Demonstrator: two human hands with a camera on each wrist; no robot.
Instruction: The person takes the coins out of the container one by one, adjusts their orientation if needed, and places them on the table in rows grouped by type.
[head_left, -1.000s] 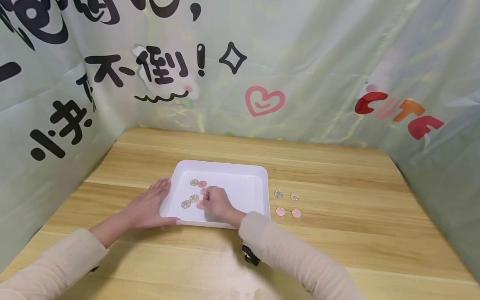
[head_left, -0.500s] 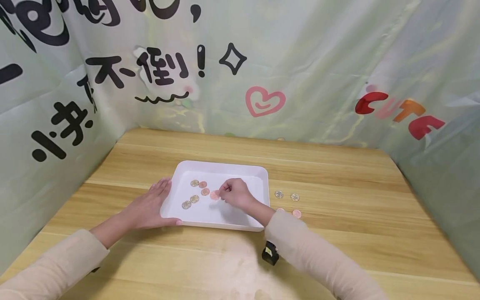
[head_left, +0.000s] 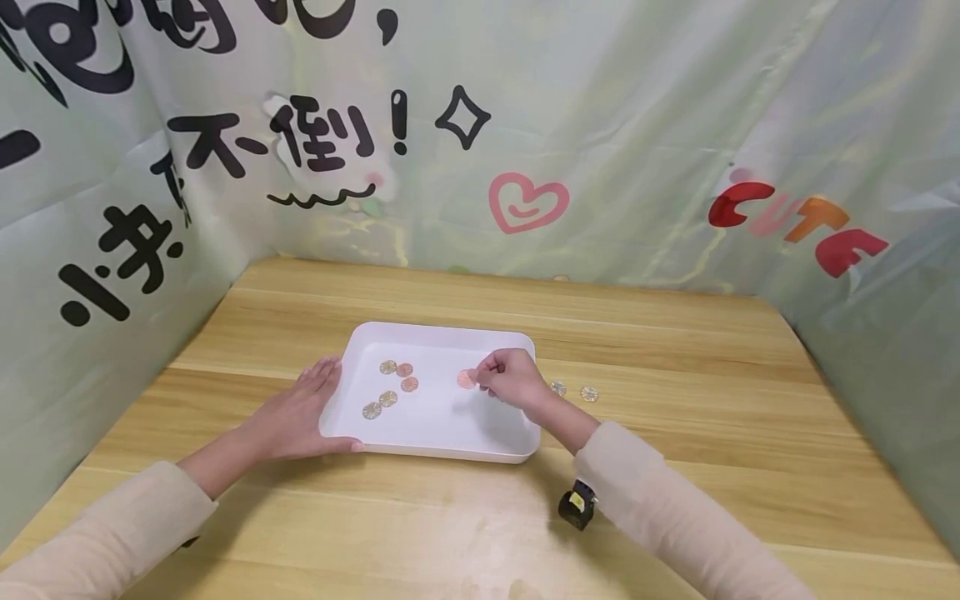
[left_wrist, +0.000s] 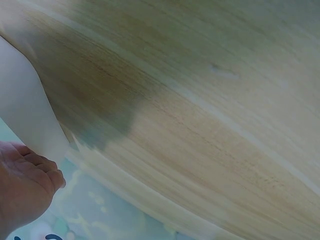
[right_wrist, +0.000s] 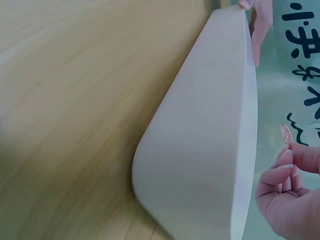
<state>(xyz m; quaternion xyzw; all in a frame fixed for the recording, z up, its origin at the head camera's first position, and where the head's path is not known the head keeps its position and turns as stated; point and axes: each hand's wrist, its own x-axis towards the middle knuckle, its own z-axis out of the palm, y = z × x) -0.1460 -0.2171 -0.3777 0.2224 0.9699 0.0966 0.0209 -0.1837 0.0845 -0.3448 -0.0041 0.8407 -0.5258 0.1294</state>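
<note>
A white tray (head_left: 450, 429) lies on the table, with several gold and copper-coloured coins (head_left: 387, 398) at its left side. My left hand (head_left: 303, 412) rests at the tray's near left corner, its thumb along the front rim and its fingers against the left side. Over the tray's right half, my right hand (head_left: 513, 382) pinches a copper-coloured coin (head_left: 466, 379) between thumb and finger. The right wrist view shows that coin (right_wrist: 286, 134) held up on edge above the tray wall. Two silvery coins (head_left: 589, 394) lie on the table right of the tray.
The wooden table (head_left: 675, 358) extends around the tray. A printed fabric curtain (head_left: 622, 133) encloses its back and sides. A black device (head_left: 577, 505) hangs beneath the right wrist. The right forearm covers the spot in front of the silvery coins.
My right hand has carried the copper-coloured coin rightward from the group in the tray. Its forearm now hides two copper-coloured coins on the table. The left hand has stayed put.
</note>
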